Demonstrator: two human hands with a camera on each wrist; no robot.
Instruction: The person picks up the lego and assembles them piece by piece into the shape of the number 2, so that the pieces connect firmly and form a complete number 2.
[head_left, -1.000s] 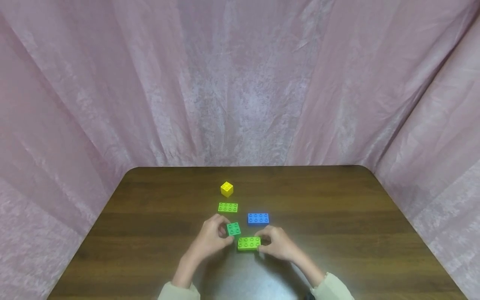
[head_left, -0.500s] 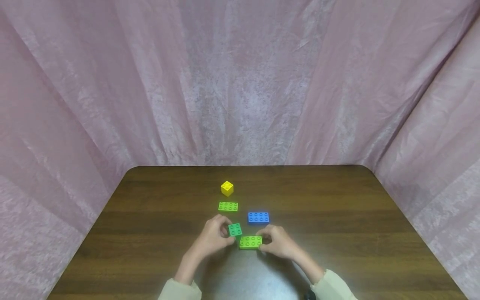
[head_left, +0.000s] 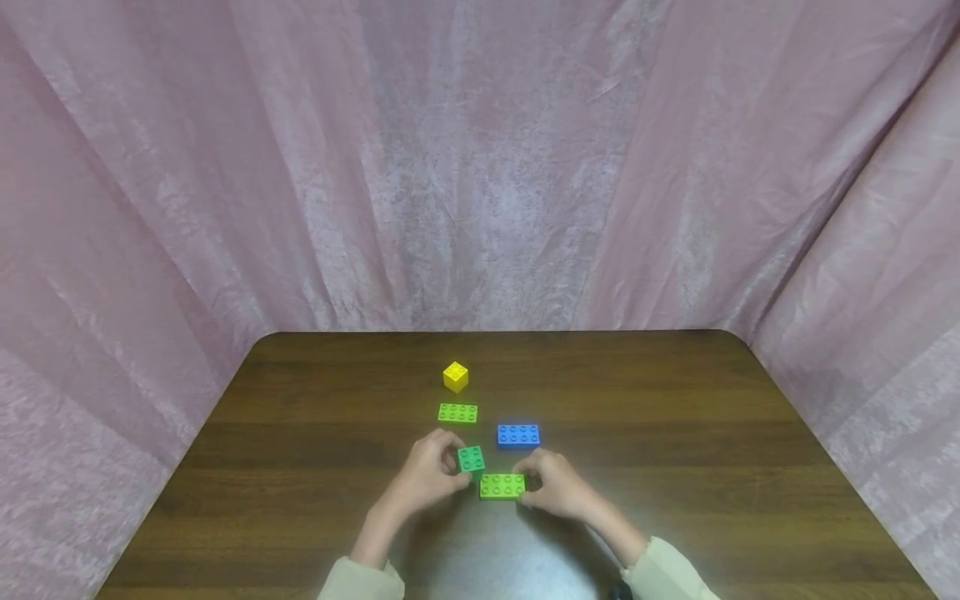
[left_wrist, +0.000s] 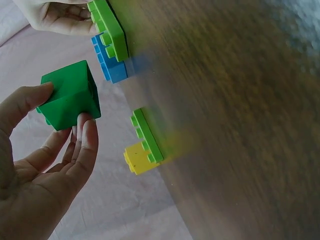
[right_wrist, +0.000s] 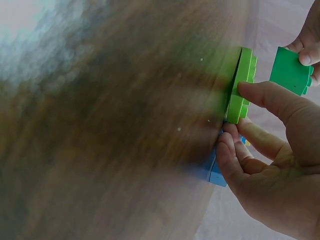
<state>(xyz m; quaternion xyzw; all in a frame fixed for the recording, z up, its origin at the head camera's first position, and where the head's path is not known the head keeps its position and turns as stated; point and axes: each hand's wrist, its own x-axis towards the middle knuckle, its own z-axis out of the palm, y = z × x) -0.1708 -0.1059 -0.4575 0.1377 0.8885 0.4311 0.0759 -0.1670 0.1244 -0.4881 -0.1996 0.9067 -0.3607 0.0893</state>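
Observation:
My left hand (head_left: 429,468) holds a green two-by-two toy brick (left_wrist: 70,95) between thumb and fingertips, studs up, raised above the table. Just to the right and nearer me, a lime-green two-by-four brick (head_left: 502,487) is pinched at its right end by my right hand (head_left: 553,485). In the right wrist view this thin brick (right_wrist: 242,85) lies low over the tabletop, a narrow dark gap beneath it. The two held bricks are apart. Past my right fingers sits a blue two-by-four brick (head_left: 518,436) on the table.
Another thin lime-green brick (head_left: 457,413) lies farther back on the brown wooden table (head_left: 660,417). Behind it stands a yellow cube-shaped brick (head_left: 455,377), turned cornerwise. Pink curtains (head_left: 480,167) hang beyond the table's far edge.
The green brick in my left hand has shifted very slightly to the right. My right hand keeps its pinch on the lime-green brick, with hardly any movement.

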